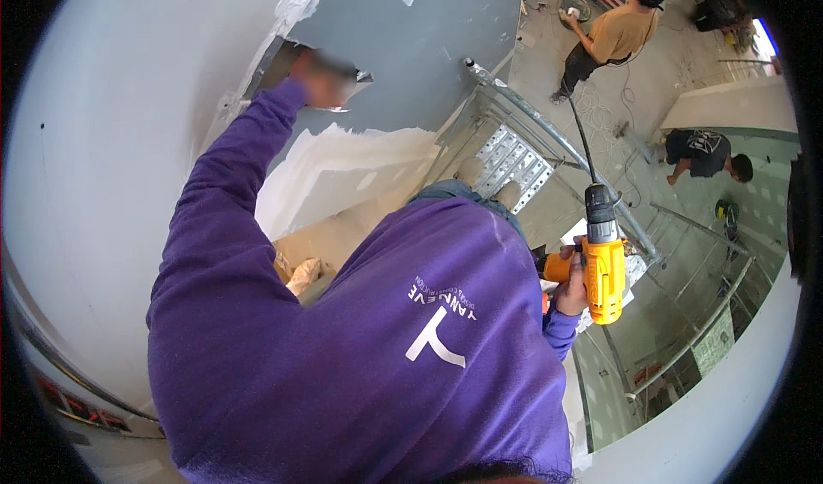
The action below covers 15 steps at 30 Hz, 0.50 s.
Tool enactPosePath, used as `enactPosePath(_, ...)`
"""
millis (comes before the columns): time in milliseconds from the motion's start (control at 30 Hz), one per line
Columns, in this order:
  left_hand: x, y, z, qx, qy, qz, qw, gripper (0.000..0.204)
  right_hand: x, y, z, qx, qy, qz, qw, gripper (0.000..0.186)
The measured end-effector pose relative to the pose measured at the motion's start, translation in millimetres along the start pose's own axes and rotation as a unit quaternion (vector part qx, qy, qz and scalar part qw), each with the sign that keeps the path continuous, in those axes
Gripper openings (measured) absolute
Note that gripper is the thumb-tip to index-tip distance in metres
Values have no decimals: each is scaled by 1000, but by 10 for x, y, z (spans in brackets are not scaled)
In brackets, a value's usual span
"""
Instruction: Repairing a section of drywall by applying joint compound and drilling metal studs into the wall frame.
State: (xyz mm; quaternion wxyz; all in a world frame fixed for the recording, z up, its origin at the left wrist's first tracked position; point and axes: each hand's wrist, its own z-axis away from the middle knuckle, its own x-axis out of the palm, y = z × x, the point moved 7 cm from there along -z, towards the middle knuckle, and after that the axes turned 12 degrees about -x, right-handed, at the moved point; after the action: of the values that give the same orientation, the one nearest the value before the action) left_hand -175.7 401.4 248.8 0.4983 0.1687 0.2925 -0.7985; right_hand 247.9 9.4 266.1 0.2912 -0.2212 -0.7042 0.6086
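Note:
My left hand [322, 84] reaches up to a rough-edged opening [273, 66] in a grey wall panel [411, 51]. Blur covers its fingers, so their grip, and anything in them, cannot be made out. On the other side of my body, my right hand [569, 292] is closed round the handle of a yellow and black cordless drill [605, 278]. A long, thin dark bit [582, 137] appears to extend from the drill's chuck, pointing away from me.
White compound patches [343, 171] border the grey panel. Beyond my feet lies a perforated metal scaffold platform [514, 165], with a scaffold rail [549, 128] alongside. Below are a person in a tan shirt [624, 34], a bending person in dark clothes [701, 152] and cables strewn over the floor.

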Motion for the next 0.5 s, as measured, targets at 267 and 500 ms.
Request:
enactPosePath(267,-457,311,344,87,118,196,970,48,-12,56,-22,0,-15,6,1000,24)
enactPosePath(500,-1245,881,521,190,277,247,909,56,25,28,-1,2,-7,-7,1000,27)
